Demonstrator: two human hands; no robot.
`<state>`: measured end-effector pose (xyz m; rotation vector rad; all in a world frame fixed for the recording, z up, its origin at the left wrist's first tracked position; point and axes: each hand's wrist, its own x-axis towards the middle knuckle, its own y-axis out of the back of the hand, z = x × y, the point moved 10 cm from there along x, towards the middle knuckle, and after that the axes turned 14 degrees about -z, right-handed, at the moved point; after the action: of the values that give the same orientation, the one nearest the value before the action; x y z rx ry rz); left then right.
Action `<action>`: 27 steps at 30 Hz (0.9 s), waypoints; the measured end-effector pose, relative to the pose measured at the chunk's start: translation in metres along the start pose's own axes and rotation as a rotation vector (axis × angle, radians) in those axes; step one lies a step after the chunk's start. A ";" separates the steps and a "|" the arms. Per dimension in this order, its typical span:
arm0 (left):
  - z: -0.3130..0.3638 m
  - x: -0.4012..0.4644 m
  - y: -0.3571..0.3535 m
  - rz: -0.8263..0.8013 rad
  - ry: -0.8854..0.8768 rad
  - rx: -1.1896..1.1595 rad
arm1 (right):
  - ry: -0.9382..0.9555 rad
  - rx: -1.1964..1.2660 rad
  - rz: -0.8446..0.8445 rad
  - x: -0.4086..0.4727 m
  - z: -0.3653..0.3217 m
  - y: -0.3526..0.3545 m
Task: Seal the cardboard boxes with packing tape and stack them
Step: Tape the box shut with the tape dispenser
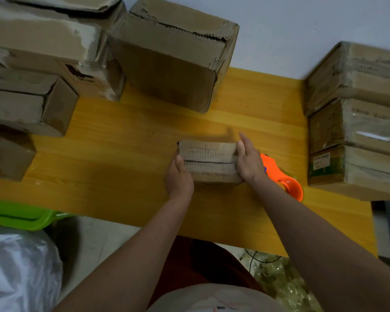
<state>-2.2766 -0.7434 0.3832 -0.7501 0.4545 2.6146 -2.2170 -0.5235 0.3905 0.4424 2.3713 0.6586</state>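
Because both hands only press the small box (208, 162) from its ends, I judge it could slip or twist if one side eases off, and the flaps could spring apart before tape goes on. My left hand (178, 176) clamps the nine o'clock end with thumb on top; my right hand (248, 161) lies flat with straight fingers against the three o'clock end. Sitting mid-table (122, 154), the box looks worn, its centre seam dark and untaped. At four o'clock lies the orange tape dispenser (284, 176), untouched.
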 end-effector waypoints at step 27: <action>0.040 -0.039 -0.112 -0.481 -0.814 1.624 | -0.262 -0.251 0.317 -0.083 0.068 0.041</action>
<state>-2.2143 -0.6397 0.4152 0.6342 1.4756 1.1616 -2.1046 -0.5042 0.4073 0.7508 1.9585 0.9655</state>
